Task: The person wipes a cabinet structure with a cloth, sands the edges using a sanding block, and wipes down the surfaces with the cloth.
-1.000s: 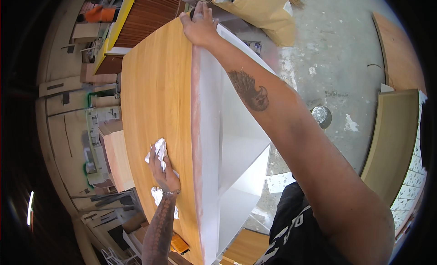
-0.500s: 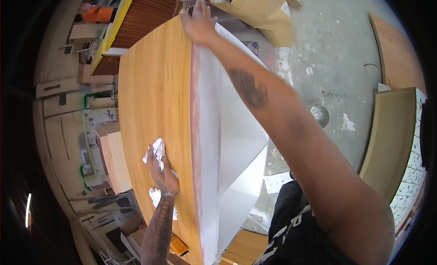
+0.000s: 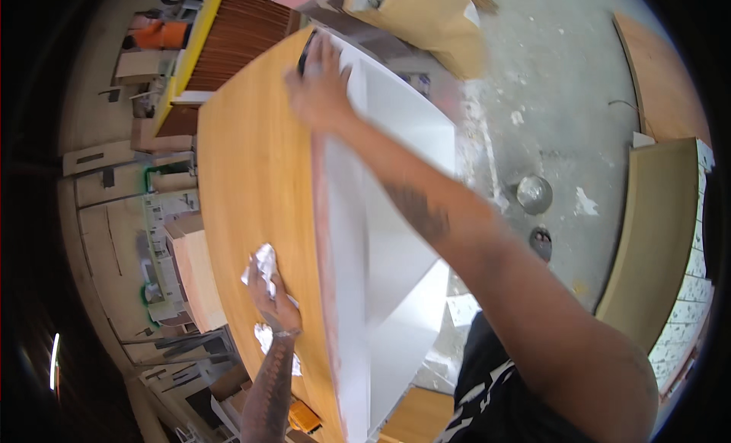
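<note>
A wood-faced panel [image 3: 244, 161] tops a white cabinet [image 3: 403, 138] in front of me. My right hand [image 3: 321, 89], blurred by motion, is at the panel's far right corner. Its fingers are round a small black object [image 3: 307, 53], whose kind I cannot make out, against the edge. My left hand [image 3: 276, 302] rests on the panel's nearer half, closed on crumpled white paper [image 3: 264, 259]. More crumpled white paper [image 3: 263, 336] lies beside my left wrist. A reddish strip [image 3: 322, 237] runs along the panel's right edge.
An orange tool-like object [image 3: 303, 417] sits at the panel's near end. Beyond the far corner stands a large brown paper sack [image 3: 426, 24]. A round metal lid or bowl [image 3: 534, 194] is on the stained floor. Curved boards [image 3: 647, 237] stand at the right. Far left is a person in orange [image 3: 164, 35].
My right hand has come back from beyond the far corner, nearer to me along the right edge, with the black object. The left hand stays on the paper. The view has shifted slightly.
</note>
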`<action>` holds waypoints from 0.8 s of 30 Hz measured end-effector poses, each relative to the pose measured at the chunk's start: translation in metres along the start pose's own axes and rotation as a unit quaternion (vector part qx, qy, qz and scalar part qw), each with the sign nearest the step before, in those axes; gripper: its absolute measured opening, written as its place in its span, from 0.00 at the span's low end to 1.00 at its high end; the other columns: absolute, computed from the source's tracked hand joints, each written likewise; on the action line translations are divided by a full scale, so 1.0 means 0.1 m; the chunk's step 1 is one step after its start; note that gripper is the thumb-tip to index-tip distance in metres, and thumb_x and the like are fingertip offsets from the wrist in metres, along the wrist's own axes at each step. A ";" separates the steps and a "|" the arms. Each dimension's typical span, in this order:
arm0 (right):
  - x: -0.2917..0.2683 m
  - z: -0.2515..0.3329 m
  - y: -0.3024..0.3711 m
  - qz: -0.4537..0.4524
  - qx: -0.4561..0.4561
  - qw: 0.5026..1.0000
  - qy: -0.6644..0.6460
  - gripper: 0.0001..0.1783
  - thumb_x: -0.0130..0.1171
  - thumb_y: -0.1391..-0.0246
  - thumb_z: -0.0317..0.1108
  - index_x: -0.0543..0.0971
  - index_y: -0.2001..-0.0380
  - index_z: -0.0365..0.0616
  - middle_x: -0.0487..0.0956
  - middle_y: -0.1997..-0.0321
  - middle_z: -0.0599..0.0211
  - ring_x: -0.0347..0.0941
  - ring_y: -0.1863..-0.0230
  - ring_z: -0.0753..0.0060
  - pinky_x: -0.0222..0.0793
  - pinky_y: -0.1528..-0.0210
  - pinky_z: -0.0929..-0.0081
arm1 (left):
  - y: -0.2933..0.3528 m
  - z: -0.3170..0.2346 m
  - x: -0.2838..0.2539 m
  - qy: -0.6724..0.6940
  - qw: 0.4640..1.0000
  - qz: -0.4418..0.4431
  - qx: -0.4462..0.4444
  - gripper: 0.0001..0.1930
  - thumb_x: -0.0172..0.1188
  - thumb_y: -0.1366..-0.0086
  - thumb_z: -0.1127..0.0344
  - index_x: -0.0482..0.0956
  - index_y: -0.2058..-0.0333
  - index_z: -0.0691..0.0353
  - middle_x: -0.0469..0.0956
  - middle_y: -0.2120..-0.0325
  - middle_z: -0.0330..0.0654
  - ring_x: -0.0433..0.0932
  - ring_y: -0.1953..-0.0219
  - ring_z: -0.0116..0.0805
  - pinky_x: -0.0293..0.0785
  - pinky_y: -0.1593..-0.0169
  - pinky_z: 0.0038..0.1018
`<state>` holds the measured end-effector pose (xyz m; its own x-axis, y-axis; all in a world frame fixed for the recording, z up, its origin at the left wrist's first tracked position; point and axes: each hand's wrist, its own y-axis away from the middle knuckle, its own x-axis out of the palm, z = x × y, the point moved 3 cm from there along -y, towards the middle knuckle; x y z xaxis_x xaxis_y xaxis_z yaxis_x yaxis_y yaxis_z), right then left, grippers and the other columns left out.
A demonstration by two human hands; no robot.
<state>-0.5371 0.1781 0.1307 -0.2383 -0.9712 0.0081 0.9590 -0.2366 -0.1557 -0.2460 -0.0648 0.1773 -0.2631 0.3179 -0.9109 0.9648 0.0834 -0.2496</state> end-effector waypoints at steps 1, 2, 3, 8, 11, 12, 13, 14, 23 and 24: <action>-0.05 -0.08 -0.41 -0.001 0.022 1.000 -0.008 0.47 0.45 0.33 0.54 0.44 0.26 0.29 0.40 0.20 0.39 0.34 0.19 0.37 0.29 0.23 0.33 | -0.01 0.01 0.03 0.005 1.000 -0.001 -0.006 0.23 0.49 0.24 0.67 0.67 0.35 0.72 0.68 0.35 0.54 0.65 0.33 0.46 0.57 0.29 0.39; -0.15 -0.12 -0.69 -0.005 0.036 0.999 -0.012 0.46 0.43 0.32 0.55 0.46 0.26 0.30 0.40 0.19 0.40 0.35 0.19 0.39 0.30 0.23 0.34 | -0.05 -0.06 0.06 0.011 1.000 -0.017 0.007 0.23 0.49 0.24 0.67 0.67 0.35 0.72 0.68 0.35 0.54 0.65 0.33 0.46 0.57 0.29 0.39; -0.17 -0.18 -0.68 -0.017 0.021 0.999 -0.032 0.46 0.43 0.31 0.55 0.46 0.26 0.30 0.40 0.19 0.41 0.34 0.19 0.39 0.30 0.23 0.34 | -0.07 -0.11 0.12 0.011 1.000 -0.009 0.009 0.23 0.49 0.25 0.67 0.67 0.35 0.72 0.68 0.35 0.54 0.65 0.32 0.47 0.57 0.29 0.39; 0.15 -0.03 1.37 0.073 -0.020 0.997 -0.020 0.47 0.49 0.32 0.44 0.36 0.25 0.30 0.32 0.19 0.39 0.27 0.20 0.31 0.27 0.25 0.29 | 0.08 -0.05 -0.01 -0.032 0.999 -0.004 -0.001 0.21 0.49 0.25 0.69 0.70 0.38 0.72 0.67 0.35 0.55 0.64 0.32 0.50 0.57 0.29 0.40; 0.19 0.15 2.00 0.132 -0.005 0.991 -0.028 0.49 0.50 0.33 0.44 0.36 0.25 0.30 0.32 0.19 0.39 0.27 0.20 0.31 0.26 0.26 0.28 | 0.10 -0.03 -0.11 -0.028 1.000 -0.011 -0.005 0.20 0.49 0.25 0.70 0.71 0.38 0.72 0.67 0.34 0.55 0.64 0.32 0.50 0.57 0.29 0.41; 0.18 0.13 1.77 0.105 -0.011 0.994 -0.030 0.49 0.50 0.34 0.45 0.36 0.25 0.30 0.32 0.19 0.40 0.27 0.20 0.31 0.26 0.26 0.28 | 0.09 -0.03 -0.10 -0.028 1.000 -0.010 -0.005 0.20 0.49 0.25 0.70 0.71 0.38 0.72 0.67 0.34 0.55 0.64 0.32 0.50 0.57 0.29 0.41; 0.17 0.11 1.50 0.079 -0.015 0.996 -0.032 0.49 0.51 0.34 0.45 0.37 0.25 0.30 0.32 0.19 0.40 0.27 0.20 0.31 0.26 0.25 0.29 | 0.08 -0.03 -0.09 -0.031 0.999 -0.008 0.003 0.20 0.49 0.25 0.70 0.71 0.38 0.72 0.67 0.34 0.55 0.64 0.32 0.50 0.57 0.29 0.41; 0.16 0.05 1.08 0.053 -0.008 0.998 -0.015 0.49 0.51 0.34 0.46 0.38 0.25 0.30 0.33 0.19 0.41 0.28 0.20 0.32 0.28 0.25 0.29 | 0.06 -0.03 -0.07 -0.033 0.999 -0.007 0.013 0.20 0.49 0.25 0.70 0.71 0.38 0.72 0.67 0.34 0.55 0.64 0.32 0.50 0.58 0.30 0.41; 0.14 -0.12 0.77 0.029 0.002 1.000 0.003 0.47 0.50 0.32 0.46 0.39 0.25 0.30 0.37 0.19 0.41 0.30 0.19 0.36 0.30 0.24 0.32 | 0.00 -0.06 0.03 -0.033 0.999 -0.008 0.000 0.20 0.49 0.24 0.68 0.70 0.38 0.73 0.67 0.35 0.54 0.64 0.32 0.49 0.58 0.30 0.40; 0.17 -0.01 1.32 0.069 -0.024 0.997 -0.006 0.49 0.53 0.34 0.41 0.36 0.25 0.30 0.33 0.19 0.38 0.27 0.20 0.32 0.28 0.25 0.30 | 0.04 -0.02 -0.02 -0.037 0.999 -0.011 -0.005 0.20 0.49 0.24 0.68 0.70 0.38 0.73 0.67 0.35 0.54 0.64 0.32 0.49 0.58 0.30 0.40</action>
<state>-0.4144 0.1307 0.1097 -0.1021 -0.9948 -0.0049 0.9741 -0.0990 -0.2032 -0.2410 -0.0629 0.1792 -0.2828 0.2455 -0.9272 0.9588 0.0988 -0.2663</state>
